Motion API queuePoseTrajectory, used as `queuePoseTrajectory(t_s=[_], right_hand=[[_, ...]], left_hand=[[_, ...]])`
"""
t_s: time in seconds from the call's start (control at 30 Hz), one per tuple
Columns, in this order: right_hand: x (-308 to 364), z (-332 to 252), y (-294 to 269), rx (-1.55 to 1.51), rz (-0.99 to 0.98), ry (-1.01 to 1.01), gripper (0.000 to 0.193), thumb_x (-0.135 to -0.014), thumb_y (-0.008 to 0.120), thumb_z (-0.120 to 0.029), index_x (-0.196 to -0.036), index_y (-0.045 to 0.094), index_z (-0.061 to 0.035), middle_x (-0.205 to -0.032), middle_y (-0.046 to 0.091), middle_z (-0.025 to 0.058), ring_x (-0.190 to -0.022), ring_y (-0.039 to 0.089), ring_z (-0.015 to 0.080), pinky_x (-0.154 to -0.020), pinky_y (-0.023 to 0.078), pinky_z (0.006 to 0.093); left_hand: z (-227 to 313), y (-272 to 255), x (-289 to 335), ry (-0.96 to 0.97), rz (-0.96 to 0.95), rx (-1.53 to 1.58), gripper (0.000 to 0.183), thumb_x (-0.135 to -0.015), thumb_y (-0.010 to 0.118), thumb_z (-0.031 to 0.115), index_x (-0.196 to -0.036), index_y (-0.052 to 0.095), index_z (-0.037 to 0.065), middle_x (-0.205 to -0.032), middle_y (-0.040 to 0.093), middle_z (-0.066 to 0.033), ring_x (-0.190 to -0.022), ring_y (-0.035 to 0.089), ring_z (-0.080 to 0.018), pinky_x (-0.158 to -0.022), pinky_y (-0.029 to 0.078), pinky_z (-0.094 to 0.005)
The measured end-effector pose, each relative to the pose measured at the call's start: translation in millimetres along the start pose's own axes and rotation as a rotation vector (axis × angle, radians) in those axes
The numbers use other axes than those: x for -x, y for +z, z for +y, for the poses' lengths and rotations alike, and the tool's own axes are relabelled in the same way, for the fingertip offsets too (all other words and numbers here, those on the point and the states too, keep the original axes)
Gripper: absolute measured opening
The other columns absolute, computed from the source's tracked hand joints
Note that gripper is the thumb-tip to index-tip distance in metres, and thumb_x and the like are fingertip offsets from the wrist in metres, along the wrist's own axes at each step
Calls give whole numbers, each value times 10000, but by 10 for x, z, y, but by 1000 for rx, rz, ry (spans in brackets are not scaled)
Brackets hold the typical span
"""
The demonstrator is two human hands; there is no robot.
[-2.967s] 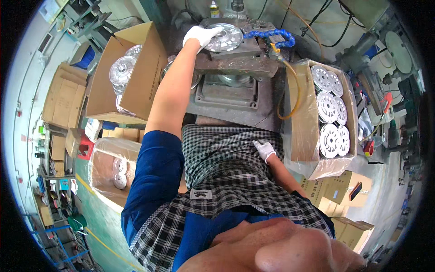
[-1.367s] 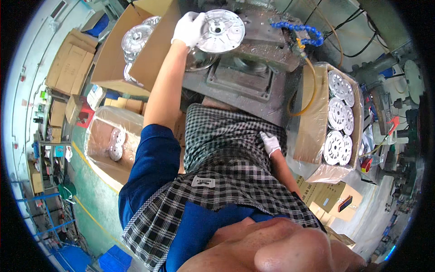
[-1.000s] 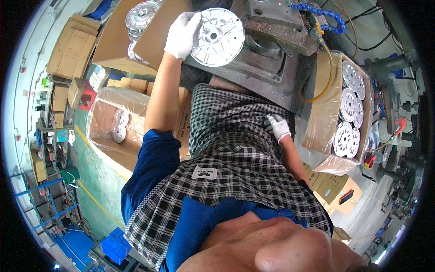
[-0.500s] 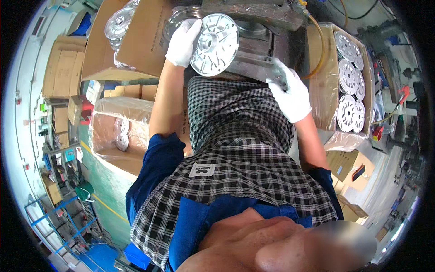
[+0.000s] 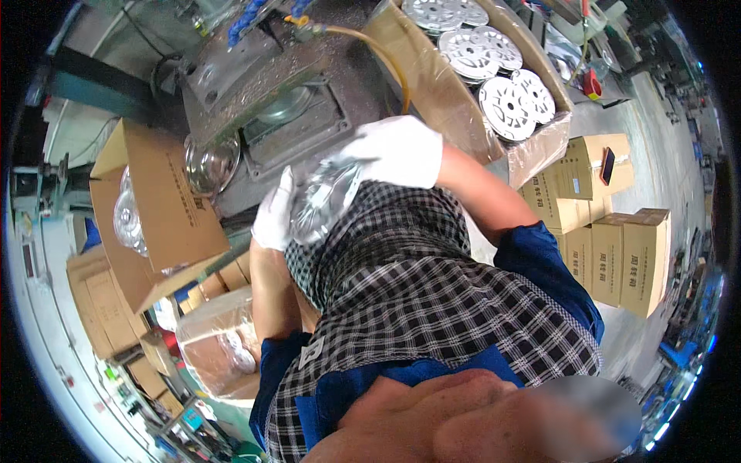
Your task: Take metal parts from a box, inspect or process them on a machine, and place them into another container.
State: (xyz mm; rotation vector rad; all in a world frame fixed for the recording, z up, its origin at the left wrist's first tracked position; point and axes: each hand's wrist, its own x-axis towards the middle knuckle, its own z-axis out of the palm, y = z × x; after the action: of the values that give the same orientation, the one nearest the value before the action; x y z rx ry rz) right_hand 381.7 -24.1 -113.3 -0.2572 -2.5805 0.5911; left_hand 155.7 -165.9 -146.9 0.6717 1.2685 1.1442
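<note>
A shiny metal disc (image 5: 324, 202) with a pattern of slots, blurred by motion, is tilted in front of my apron. My left hand (image 5: 274, 216), in a white glove, grips its left edge. At its upper right edge is my gloved right hand (image 5: 401, 150), fingers closed over the rim and partly smeared. Just beyond the hands lies a dark machine bed (image 5: 258, 160) with a recessed plate. A round metal part (image 5: 287, 104) sits under the block above that bed. Left of the bed rests a shiny bowl-shaped metal part (image 5: 212, 163).
At the left stands an open carton (image 5: 181, 224) holding shiny discs (image 5: 130, 220). A plastic-lined carton (image 5: 444, 108) of stacked slotted discs (image 5: 505, 108) stands at the right. A yellow hose (image 5: 378, 48) curves beside the machine. Closed cartons (image 5: 610, 255) and a phone (image 5: 607, 166) are further right.
My right hand has come over to the disc and closed on its edge. The disc has tilted and dropped nearer my apron. The whole view has swung to the right.
</note>
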Motion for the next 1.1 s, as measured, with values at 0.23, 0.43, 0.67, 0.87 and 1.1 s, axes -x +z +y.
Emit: queuePoseTrajectory(t_s=[0.23,0.43,0.67,0.87,1.1], right_hand=[[639,1004,-917,-1055,676,814,316,-853,611,-381,-974,655,-92,-681,542,-12,-516,445,93,-474,385,265],[698,2568,-1240,-1254,1117,1111,239,-848,657,-318,-695,546,-171,-528,439,-57,-444,363,86,-416,320,268],[637,3336,-1313,-1446,1089,1205,228,-866,629,-303,-693,567,-167,-511,474,-63,-458,457,90,-399,379,261],[507,3370,-1313,-1054,1219,1390,212,-839,645,-336,-878,576,-139,-766,601,40,-590,579,156,-462,456,279],[521,3031,-1282,271,633,1478,512,-793,577,-469,-1044,654,-29,-1032,651,177,-965,617,309,-842,464,361]], left_hand=[[-185,-338,120,-48,86,22,645,-926,385,541,-1169,511,-43,-600,531,-60,-413,429,-109,-392,332,-224],[-430,-654,366,-27,256,167,611,-940,390,503,-1165,509,-53,-551,465,-24,-420,409,-110,-396,311,-214],[-429,-724,728,-34,513,146,546,-926,461,475,-1102,559,-32,-552,451,4,-434,394,-98,-397,301,-222],[-676,-1005,1069,-14,683,236,421,-918,491,454,-1059,559,63,-626,480,26,-524,393,-77,-454,295,-219],[-787,-1209,1118,-52,761,285,346,-892,543,461,-898,590,119,-568,468,27,-471,406,-83,-427,298,-220]])
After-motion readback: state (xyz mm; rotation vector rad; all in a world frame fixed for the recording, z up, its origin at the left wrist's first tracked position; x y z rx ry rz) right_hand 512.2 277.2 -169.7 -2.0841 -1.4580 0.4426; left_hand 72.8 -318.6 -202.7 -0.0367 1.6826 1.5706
